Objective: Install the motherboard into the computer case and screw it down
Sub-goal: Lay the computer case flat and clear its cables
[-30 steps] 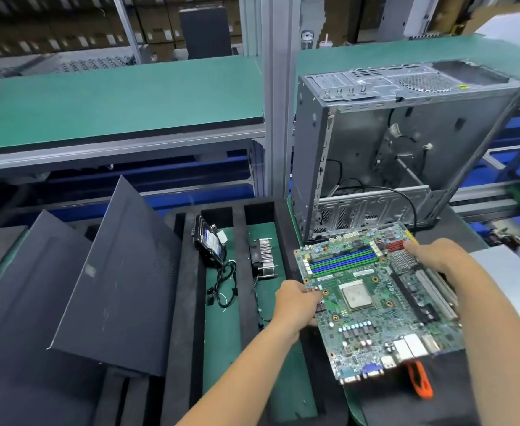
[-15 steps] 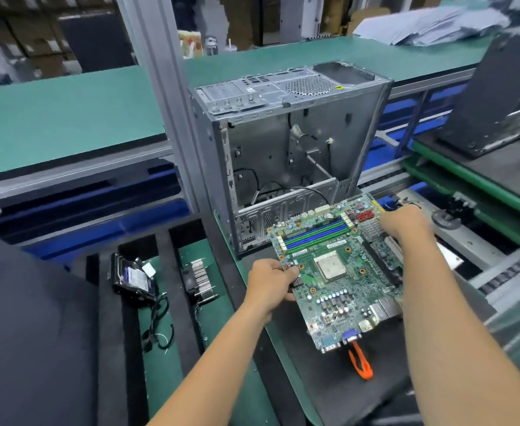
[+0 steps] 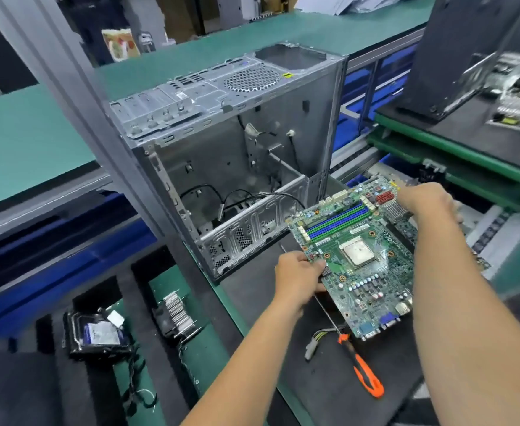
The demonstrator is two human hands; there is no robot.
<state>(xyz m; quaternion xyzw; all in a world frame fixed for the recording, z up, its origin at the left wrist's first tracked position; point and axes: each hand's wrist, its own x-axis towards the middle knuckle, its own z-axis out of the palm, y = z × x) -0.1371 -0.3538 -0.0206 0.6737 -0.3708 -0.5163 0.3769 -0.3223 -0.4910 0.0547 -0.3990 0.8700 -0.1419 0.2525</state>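
Bare matt metal case (image 3: 221,142); glossy green motherboard (image 3: 360,265).

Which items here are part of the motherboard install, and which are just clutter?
In the job: motherboard, gripped by left hand and right hand; open case; screwdriver.

Lying about: heatsink, hard drive, loose cable plug, second case at right.

hard drive (image 3: 97,335) in foam slot | heatsink (image 3: 177,313) beside it
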